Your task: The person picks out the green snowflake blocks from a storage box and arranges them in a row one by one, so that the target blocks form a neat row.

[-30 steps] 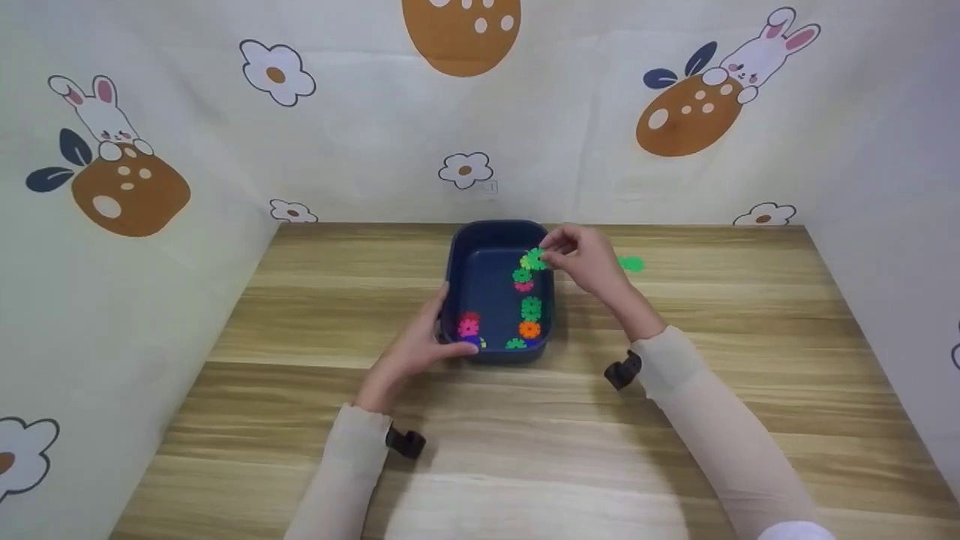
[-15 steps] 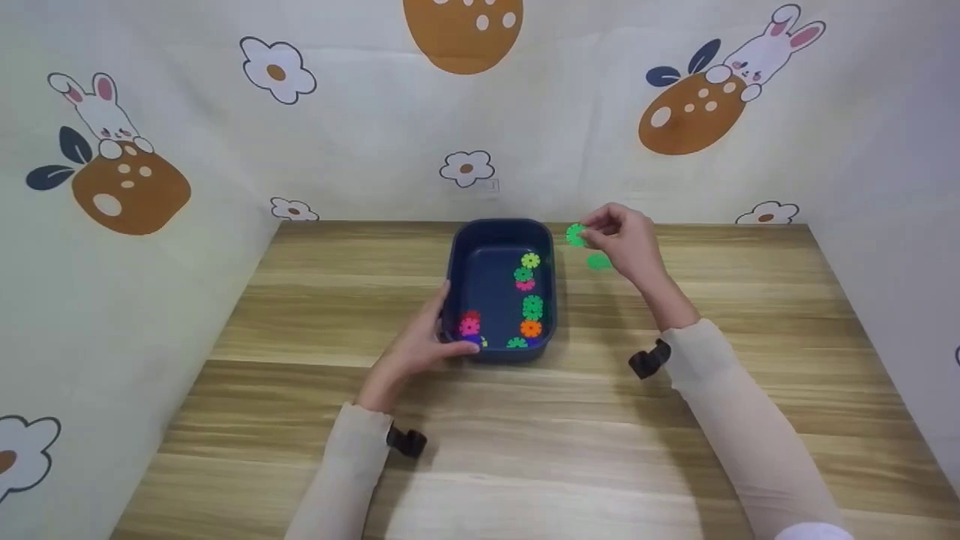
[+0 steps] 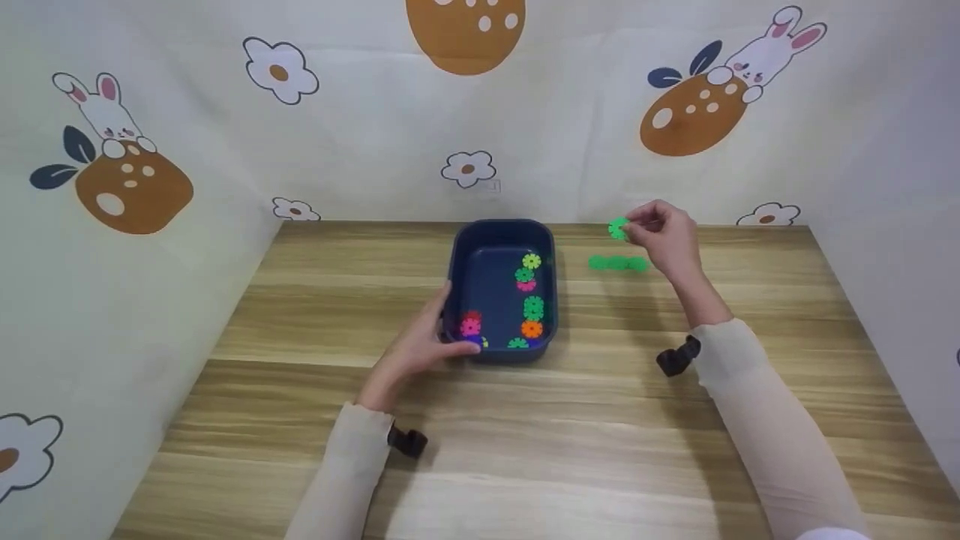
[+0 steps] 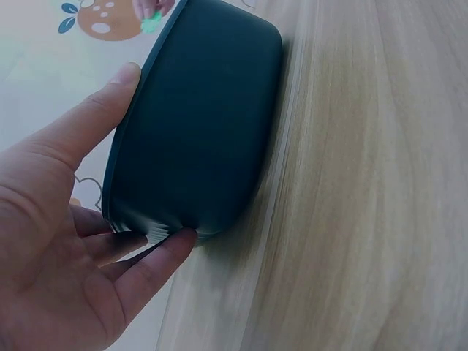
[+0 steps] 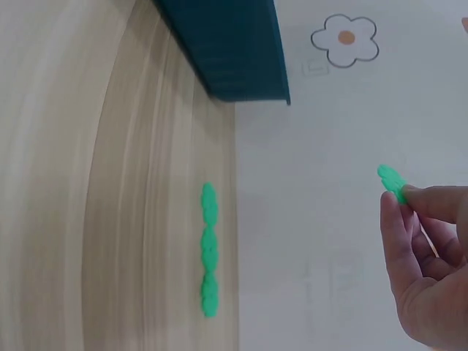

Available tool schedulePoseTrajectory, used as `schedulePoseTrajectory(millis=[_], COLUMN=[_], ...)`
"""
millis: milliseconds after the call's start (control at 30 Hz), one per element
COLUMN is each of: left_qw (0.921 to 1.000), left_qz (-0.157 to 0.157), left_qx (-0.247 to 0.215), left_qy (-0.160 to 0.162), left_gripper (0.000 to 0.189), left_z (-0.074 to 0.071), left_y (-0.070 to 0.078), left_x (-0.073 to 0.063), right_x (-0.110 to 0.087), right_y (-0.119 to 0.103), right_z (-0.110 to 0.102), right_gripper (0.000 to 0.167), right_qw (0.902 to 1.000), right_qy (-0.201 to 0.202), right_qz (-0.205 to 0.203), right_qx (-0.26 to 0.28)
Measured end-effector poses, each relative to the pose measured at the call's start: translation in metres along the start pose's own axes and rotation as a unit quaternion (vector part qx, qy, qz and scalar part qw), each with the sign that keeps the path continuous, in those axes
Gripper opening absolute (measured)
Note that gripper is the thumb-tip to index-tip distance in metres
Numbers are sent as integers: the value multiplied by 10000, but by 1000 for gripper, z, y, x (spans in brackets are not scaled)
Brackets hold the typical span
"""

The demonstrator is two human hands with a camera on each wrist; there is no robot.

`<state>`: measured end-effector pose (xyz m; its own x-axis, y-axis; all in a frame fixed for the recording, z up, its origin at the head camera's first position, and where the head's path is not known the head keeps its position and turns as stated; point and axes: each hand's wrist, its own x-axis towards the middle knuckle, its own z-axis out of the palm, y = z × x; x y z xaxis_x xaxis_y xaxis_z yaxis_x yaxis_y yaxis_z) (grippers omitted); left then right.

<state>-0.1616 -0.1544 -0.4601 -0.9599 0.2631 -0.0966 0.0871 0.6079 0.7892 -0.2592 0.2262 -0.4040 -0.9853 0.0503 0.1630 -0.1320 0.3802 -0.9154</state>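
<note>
Pinching a single green disc (image 3: 617, 228) in the right grip (image 3: 671, 238), thumb against fingertips, raised off the table (image 3: 540, 450) near the patterned backdrop (image 3: 375, 135) at the far side. Holding the dark blue box (image 3: 491, 289) with the left grip (image 3: 420, 341), thumb at the rim by the near left corner, fingers bent against the outer wall.

Can count three in the row of green discs (image 3: 617, 262) on the table, just right of the box and nearer the person than the raised disc in the head view. Cannot tell whether linked or only touching end to end.

Judged from the layout, partway along: three green discs already out and lined up, one more lifted but not yet set down. Can see more inside the box, along its right side: a yellow piece (image 3: 532, 261) at the far end, a small green piece (image 3: 524, 275) partly over a pink-red piece (image 3: 527, 286), then overlapping green pieces (image 3: 533, 307), an orange piece (image 3: 532, 329) and a near-edge green piece (image 3: 517, 343). Can make out a pink piece (image 3: 470, 326) with a red piece (image 3: 470, 316) behind it at the near left, plus blue bits partly hidden at both near corners. Would judge the green ones inside as likely left to do, with the other colours less certain. Cannot give an exact count inside, given the overlaps.
</note>
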Motion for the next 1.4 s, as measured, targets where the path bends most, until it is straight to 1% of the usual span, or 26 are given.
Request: schedulePoseTrajectory(millis=[233,467,567,667,800,900,1033,1133,1267,1400], left_qw=[10000,10000,10000,10000,10000,10000,10000,9998,9992,9992], left_qz=[-11,31,24,-4,-39,-41,-2,32,61,80], left_qx=[-54,-74,-56,-48,-36,-19,-46,-195,-384,-376], left_qy=[25,48,43,38,35,47,66,56,48,66], left_gripper=[116,116,115,114,114,114,114,114,115,115], left_z=[0,0,0,0,1,1,0,1,1,1], left_y=[0,0,0,1,0,0,1,1,1,1], left_x=[0,1,1,0,0,0,0,0,0,0], right_x=[0,0,-1,-1,-3,-3,-4,-4,-4,-3], right_y=[18,41,50,59,70,75,82,86,89,91], right_z=[-15,-25,-28,-31,-33,-36,-38,-37,-37,-36], right_gripper=[26,27,28,27,26,27,31,33,32,30], right_qw=[9992,9971,9956,9920,9877,9852,9814,9793,9788,9800], right_qy=[210,418,491,607,680,616,403,224,126,121], right_qz=[347,639,779,942,1204,1459,1788,1975,2035,1966], right_qx=[15,24,-201,-588,-727,-656,-576,-373,-221,-289])
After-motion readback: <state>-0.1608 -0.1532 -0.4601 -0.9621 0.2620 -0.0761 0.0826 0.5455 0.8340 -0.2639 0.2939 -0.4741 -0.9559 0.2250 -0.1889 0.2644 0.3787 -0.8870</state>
